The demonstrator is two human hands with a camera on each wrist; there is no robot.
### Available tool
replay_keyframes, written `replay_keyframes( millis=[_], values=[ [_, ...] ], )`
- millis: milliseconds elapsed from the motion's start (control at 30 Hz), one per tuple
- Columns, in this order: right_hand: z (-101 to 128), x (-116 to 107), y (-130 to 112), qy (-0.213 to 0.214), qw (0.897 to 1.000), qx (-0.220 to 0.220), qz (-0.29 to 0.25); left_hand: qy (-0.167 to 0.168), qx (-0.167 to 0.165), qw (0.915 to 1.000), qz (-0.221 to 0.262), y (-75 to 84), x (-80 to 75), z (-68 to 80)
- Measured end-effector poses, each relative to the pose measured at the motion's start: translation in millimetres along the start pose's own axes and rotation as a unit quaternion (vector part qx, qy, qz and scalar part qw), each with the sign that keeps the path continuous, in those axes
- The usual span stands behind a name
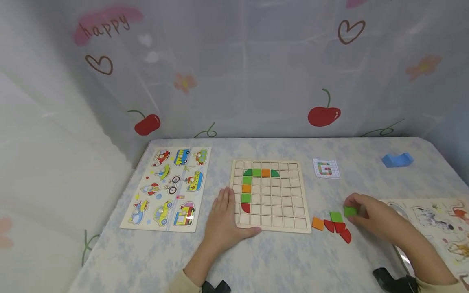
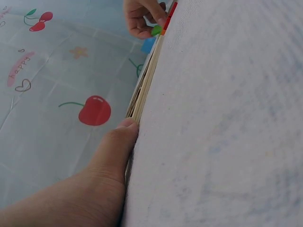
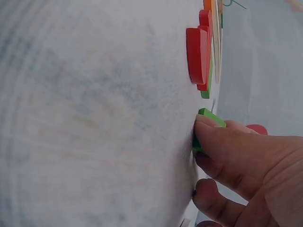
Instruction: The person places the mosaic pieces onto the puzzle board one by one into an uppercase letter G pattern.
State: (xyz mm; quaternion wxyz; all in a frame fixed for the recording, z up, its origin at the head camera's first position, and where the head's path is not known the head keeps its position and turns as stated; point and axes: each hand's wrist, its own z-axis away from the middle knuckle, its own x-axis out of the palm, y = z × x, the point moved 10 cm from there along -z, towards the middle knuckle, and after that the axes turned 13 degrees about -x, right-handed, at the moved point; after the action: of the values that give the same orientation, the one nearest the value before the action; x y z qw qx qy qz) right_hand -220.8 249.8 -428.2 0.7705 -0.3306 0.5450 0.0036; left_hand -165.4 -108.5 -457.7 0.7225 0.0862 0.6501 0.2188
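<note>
My right hand (image 1: 373,211) pinches a light green square tile (image 1: 350,211) between thumb and fingers, close over the table, right of the loose pieces. In the right wrist view the green tile (image 3: 208,118) shows tilted in the grip. My left hand (image 1: 224,217) rests with straight fingers along the left edge of the wooden grid board (image 1: 278,203), its thumb at the front edge. On the board, green, orange and red pieces form a column and a top row. Beside the board lie an orange square (image 1: 318,223), another green square (image 1: 336,217) and several red quarter-round pieces (image 1: 345,235).
A small pattern card (image 1: 332,173) lies behind the loose pieces. At the left is a vehicle puzzle board (image 1: 166,189); at the right an animal puzzle board (image 1: 432,215) sits partly under my right arm. A blue block (image 1: 397,160) stands at the back right.
</note>
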Motion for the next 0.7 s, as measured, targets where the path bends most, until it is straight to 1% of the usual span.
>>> replay_keyframes(
  millis=[200,367,533,700],
  values=[
    [2,1,2,0.004,1.0,0.004,0.008,0.003,0.0,1.0,0.003,-0.3,0.4,1.7],
    [7,2,2,0.003,1.0,0.009,0.013,-0.006,-0.005,1.0,-0.005,-0.7,6.3,5.7],
    [8,-2,-6,0.021,0.999,-0.017,0.026,-0.01,-0.002,0.9999,-0.003,0.6,6.6,5.0],
    [2,-10,-15,0.04,0.998,-0.038,0.027,-0.002,0.001,1.0,-0.002,1.0,-1.7,0.4]
  ],
)
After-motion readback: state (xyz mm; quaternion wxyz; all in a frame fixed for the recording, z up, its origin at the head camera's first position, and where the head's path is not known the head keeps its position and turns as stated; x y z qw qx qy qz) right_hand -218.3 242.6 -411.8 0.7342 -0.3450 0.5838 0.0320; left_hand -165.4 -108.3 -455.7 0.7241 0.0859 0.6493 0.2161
